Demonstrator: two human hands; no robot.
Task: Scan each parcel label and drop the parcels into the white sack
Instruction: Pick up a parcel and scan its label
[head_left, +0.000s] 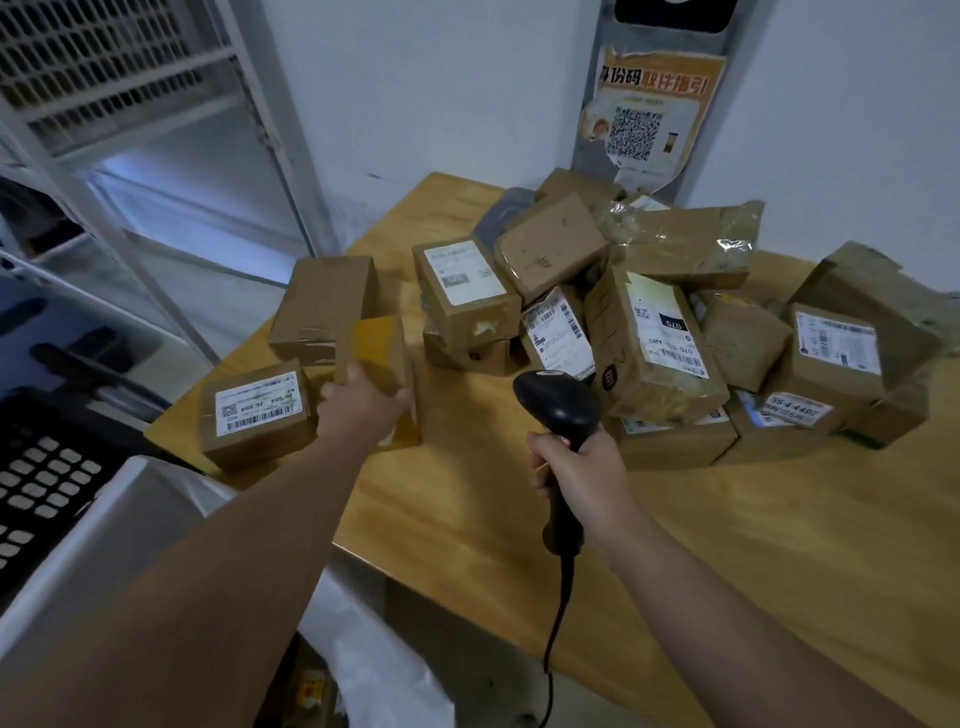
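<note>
My left hand (358, 402) grips a small blurred brown parcel (375, 348) near the left side of the wooden table (727, 530). My right hand (579, 475) holds a black barcode scanner (558, 402) by its handle, head pointing toward the parcel pile; its cable hangs off the table's front edge. Several taped cardboard parcels (649, 332) with white labels are heaped at the back right. A labelled parcel (257, 413) lies by the left edge, with a plain box (324, 306) behind it. The white sack (374, 670) opens below the table's front left corner.
White metal shelving (156, 156) stands at the left, with a black perforated crate (41, 483) and a grey bin edge (104, 535) below it. A poster with a QR code (644, 114) hangs on the back wall.
</note>
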